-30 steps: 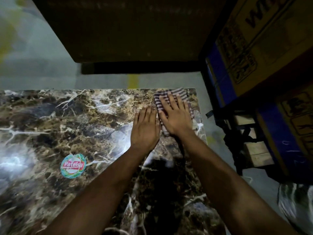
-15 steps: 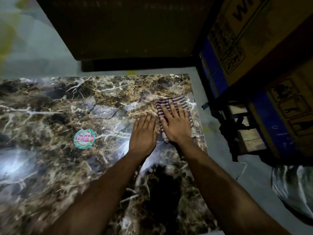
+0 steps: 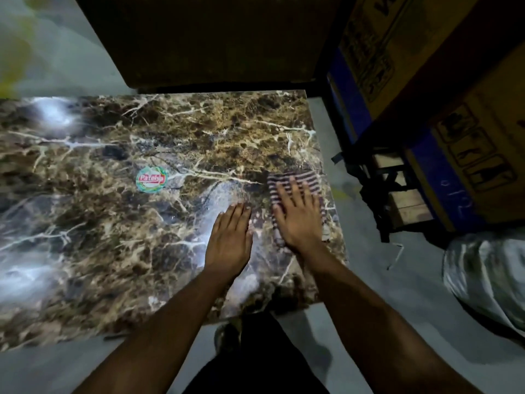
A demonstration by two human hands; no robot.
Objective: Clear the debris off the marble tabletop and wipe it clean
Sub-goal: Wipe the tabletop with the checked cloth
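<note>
dim, wide-angle view with white glare on the marble tabletop (image 3: 119, 132) at left, motion blur throughout, and frame edges bent and soft.

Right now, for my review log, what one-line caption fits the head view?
Right hand presses a striped cloth flat near the marble tabletop's right edge; left hand rests open beside it.

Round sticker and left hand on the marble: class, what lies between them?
Only bare veined marble tabletop lies between the round sticker and the left hand, a glare patch across it, in the head view.
</note>
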